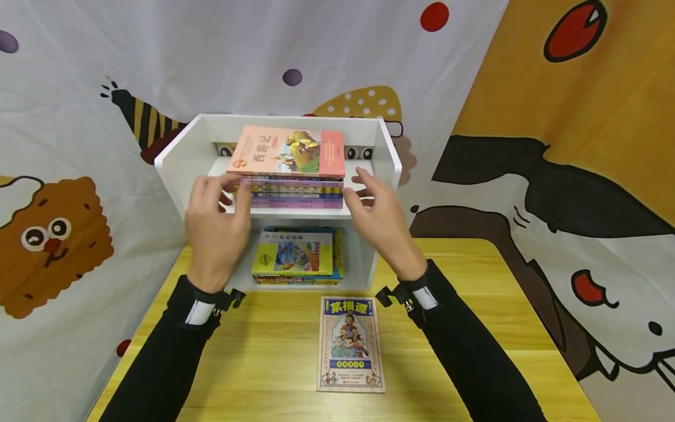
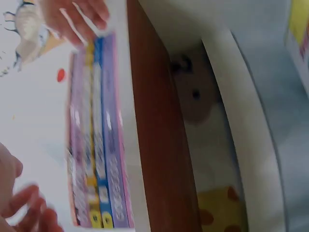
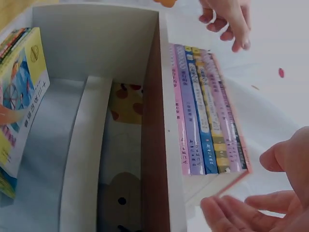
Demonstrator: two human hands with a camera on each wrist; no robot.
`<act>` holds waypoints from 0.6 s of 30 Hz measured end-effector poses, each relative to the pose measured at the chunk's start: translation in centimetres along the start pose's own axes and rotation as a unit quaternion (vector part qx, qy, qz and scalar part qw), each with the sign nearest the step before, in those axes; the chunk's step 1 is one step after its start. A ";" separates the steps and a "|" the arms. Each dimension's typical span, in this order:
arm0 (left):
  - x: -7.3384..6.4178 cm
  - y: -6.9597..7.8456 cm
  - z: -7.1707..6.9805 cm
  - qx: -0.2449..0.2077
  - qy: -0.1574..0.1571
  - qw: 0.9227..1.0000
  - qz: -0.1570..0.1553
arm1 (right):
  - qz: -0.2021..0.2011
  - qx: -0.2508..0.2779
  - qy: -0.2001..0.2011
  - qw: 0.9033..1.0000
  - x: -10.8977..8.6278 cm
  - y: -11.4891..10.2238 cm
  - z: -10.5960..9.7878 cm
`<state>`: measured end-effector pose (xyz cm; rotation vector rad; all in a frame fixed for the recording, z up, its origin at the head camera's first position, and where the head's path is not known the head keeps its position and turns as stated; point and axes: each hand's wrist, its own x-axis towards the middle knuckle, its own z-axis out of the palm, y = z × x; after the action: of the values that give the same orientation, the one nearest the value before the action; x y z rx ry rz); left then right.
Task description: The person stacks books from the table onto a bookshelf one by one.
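A stack of several books point(image 1: 295, 193) lies flat on the upper shelf of a white bookshelf, spines facing out. Its top book point(image 1: 287, 151) has a pink cover with a colourful picture. My left hand point(image 1: 218, 225) is at the stack's left end, thumb and fingers loosely bent, with a gap to the books in the right wrist view. At the opposite end, my right hand point(image 1: 382, 220) has its fingertips close beside the books point(image 3: 207, 111). Neither hand grips anything.
The white bookshelf point(image 1: 390, 158) stands on a yellow wooden table point(image 1: 253, 363). Its lower shelf holds a second stack of books point(image 1: 295, 255), the top one yellow and white. One book point(image 1: 350, 346) lies flat on the table in front. A cartoon-printed cloth point(image 1: 221, 53) hangs behind.
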<state>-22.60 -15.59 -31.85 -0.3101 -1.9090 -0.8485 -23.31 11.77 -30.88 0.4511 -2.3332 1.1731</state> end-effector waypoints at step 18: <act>-17.5 -0.1 5.6 -0.064 -0.377 0.902 -0.199 | 0.066 -0.048 -0.107 0.991 -14.8 11.1 2.8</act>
<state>-18.03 -9.36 -48.48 -0.3662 -2.7039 -1.2498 -17.27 16.95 -47.87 0.4126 -2.6260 1.1136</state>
